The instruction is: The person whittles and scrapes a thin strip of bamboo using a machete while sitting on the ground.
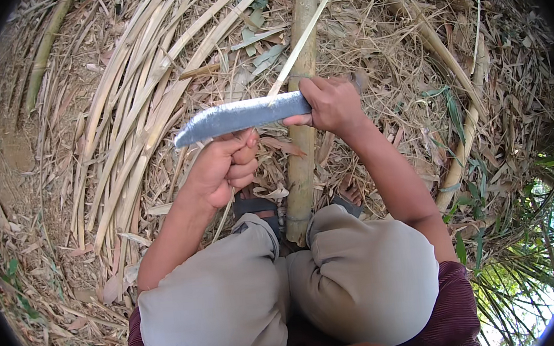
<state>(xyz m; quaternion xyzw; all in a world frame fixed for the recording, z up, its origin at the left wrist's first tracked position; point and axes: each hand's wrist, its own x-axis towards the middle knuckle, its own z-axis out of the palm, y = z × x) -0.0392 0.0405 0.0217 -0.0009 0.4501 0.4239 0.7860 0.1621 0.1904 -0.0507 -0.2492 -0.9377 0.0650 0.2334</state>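
My right hand (337, 105) is closed round the handle of a machete (239, 118). Its broad grey blade points left and lies across a thin pale bamboo strip (305, 37). From the top, the strip slants down to the blade, which hides part of it. Just under the blade, my left hand (227, 167) is curled shut on the strip, whose lower end shows below the fist. Beneath the blade and my right hand, a thick bamboo pole (301, 184) runs along the ground and ends between my feet.
Many split bamboo strips (128, 87) lie in a curved bundle to the left. Another bamboo piece (43, 61) rests at the far left, and a long bent stalk (463, 150) at the right. Dry leaves and shavings cover the ground. My knees (372, 277) are close below my hands.
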